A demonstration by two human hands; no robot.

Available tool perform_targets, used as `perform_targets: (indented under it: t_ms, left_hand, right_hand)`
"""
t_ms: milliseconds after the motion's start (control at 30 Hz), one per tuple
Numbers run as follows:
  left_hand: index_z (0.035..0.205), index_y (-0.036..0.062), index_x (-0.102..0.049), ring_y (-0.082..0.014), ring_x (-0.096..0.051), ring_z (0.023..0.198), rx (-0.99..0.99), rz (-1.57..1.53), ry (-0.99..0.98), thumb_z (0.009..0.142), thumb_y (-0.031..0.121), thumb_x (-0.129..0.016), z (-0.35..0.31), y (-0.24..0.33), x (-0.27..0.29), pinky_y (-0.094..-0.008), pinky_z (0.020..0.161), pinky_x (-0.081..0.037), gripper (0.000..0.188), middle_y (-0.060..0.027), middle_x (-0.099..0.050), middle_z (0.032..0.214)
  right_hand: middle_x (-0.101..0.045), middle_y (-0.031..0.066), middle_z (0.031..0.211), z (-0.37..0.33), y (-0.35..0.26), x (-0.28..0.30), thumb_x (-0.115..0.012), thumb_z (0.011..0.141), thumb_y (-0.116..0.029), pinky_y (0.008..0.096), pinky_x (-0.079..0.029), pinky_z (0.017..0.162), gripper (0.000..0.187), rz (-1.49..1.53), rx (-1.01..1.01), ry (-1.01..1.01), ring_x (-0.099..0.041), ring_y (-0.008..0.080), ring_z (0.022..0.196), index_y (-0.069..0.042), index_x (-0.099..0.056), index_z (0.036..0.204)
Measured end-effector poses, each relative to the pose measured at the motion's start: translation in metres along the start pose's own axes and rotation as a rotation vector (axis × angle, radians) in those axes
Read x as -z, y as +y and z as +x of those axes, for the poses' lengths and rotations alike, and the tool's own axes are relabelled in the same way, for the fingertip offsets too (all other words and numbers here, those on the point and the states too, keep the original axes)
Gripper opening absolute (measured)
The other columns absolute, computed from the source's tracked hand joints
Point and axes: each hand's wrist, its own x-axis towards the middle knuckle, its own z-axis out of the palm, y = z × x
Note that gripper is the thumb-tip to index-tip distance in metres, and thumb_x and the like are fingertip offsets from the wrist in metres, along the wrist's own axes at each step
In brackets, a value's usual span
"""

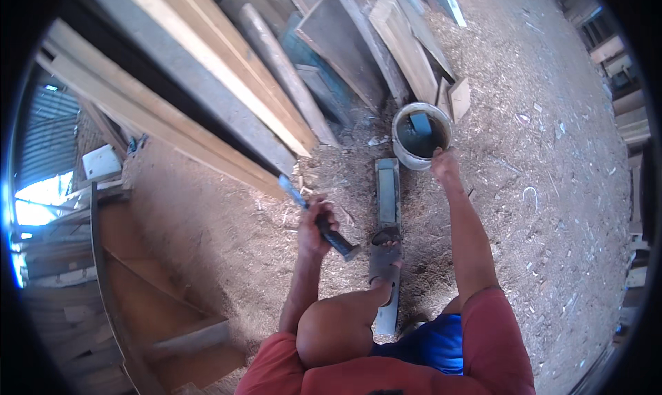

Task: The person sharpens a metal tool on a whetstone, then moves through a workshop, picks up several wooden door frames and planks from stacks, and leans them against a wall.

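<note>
My left hand [317, 223] is closed around the black handle of a chisel [336, 241], its metal blade pointing up and to the left. At the bucket's near right side, my right hand [445, 166] grips the rim, with fingertips over the edge. The round whitish bucket [402, 154] holds dark liquid, and a blue-grey block [420, 124] stands tilted in it. Between my hands, a grey sharpening stone [387, 188] sits on a long narrow board [386, 319] on the ground. My sandalled foot [386, 260] presses on that board.
Long timber planks [207, 57] lean in from the upper left, close to the chisel's tip. Several boards [345, 43] stand stacked behind the bucket. Wood shavings cover the ground [538, 188]. A brown wooden piece with a curved edge [158, 285] lies at the left.
</note>
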Motion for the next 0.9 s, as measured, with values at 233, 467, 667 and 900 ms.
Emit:
perform_targets:
  t_ms: [233,467,667,900]
  left_hand:
    - [0.113,0.0050,-0.059,-0.0167,-0.055,0.067,-0.472,-0.070,0.125,0.100,0.026,-0.054,-0.146,0.149,0.019,-0.0269,0.050,-0.048,0.025,-0.0098,-0.064,0.087]
    - [0.112,0.0046,-0.061,-0.0130,-0.054,0.063,-0.656,-0.084,0.267,0.096,0.025,-0.061,-0.300,0.211,-0.006,-0.0250,0.050,-0.046,0.026,-0.0089,-0.066,0.084]
    - [0.109,0.0063,-0.059,-0.0130,-0.057,0.057,-0.531,-0.061,0.161,0.101,0.023,-0.050,-0.250,0.194,-0.019,-0.0271,0.049,-0.050,0.021,-0.0078,-0.069,0.083]
    - [0.109,0.0074,-0.056,-0.0119,-0.055,0.058,-0.459,-0.282,0.277,0.101,0.023,-0.050,-0.202,0.188,0.014,-0.0259,0.048,-0.050,0.018,-0.0036,-0.064,0.077]
  right_hand:
    - [-0.066,0.0189,0.095,0.126,0.121,-0.080,-0.045,0.095,-0.032,0.0480,-0.049,0.072,0.041,-0.063,0.797,0.394,-0.064,0.0328,0.084,-0.004,-0.060,0.121]
    - [-0.059,0.0141,0.077,0.147,0.144,-0.091,-0.071,0.066,-0.010,0.0460,-0.049,0.065,0.019,-0.397,1.494,0.344,-0.060,0.0353,0.073,-0.007,-0.061,0.081]
    - [-0.054,0.0070,0.075,0.043,0.045,-0.017,-0.059,0.087,-0.032,0.0388,-0.038,0.047,0.024,0.507,-0.093,-0.194,-0.049,0.0232,0.058,-0.009,-0.056,0.088]
    - [-0.053,0.0090,0.080,0.034,0.040,-0.018,-0.060,0.088,-0.033,0.0370,-0.040,0.055,0.027,0.147,0.178,-0.229,-0.050,0.0210,0.067,-0.008,-0.057,0.098]
